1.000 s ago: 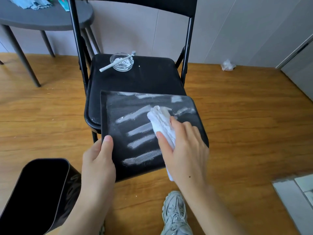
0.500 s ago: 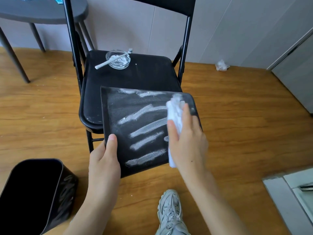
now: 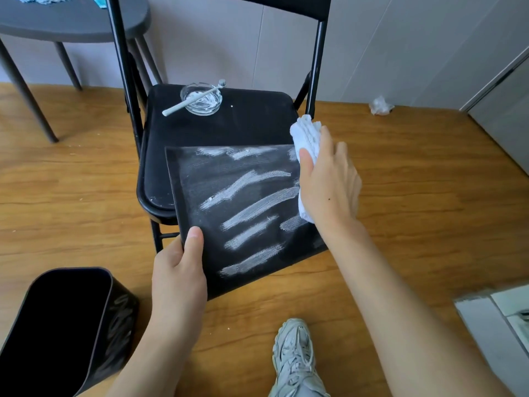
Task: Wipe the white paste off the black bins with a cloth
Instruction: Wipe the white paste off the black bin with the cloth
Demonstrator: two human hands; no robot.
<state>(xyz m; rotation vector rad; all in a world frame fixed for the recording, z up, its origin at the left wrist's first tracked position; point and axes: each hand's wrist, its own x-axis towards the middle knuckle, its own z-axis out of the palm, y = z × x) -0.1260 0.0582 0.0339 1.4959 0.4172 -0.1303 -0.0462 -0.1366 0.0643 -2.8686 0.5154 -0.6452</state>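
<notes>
Black plastic, smeared with slanting streaks of white paste (image 3: 252, 207), fills the middle of the head view: a black bin (image 3: 243, 216) lies on its side, its far end resting on the seat of a black folding chair (image 3: 223, 124) and its near end out over the wooden floor (image 3: 415, 224). The left hand (image 3: 179, 270) holds the bin's near left edge, thumb lying on the smeared face, the other fingers hidden beneath. The right hand (image 3: 329, 181) has its grip clamped on a bunched white cloth (image 3: 307, 138) at the bin's far right corner; the cloth sticks out past the fingertips and also shows below the palm, against the bin's right edge. A second black bin (image 3: 65, 330) stands open on the floor at lower left, pale smears on its side wall. On the back of the chair seat sits a glass dish (image 3: 201, 100) with white paste in it and a white toothbrush (image 3: 189, 100) laid across it. A grey sneaker (image 3: 294, 359) shows at the bottom, a crumpled white wad (image 3: 380, 106) lies by the wall, and a grey round tabletop (image 3: 71, 21) stands at upper left.
</notes>
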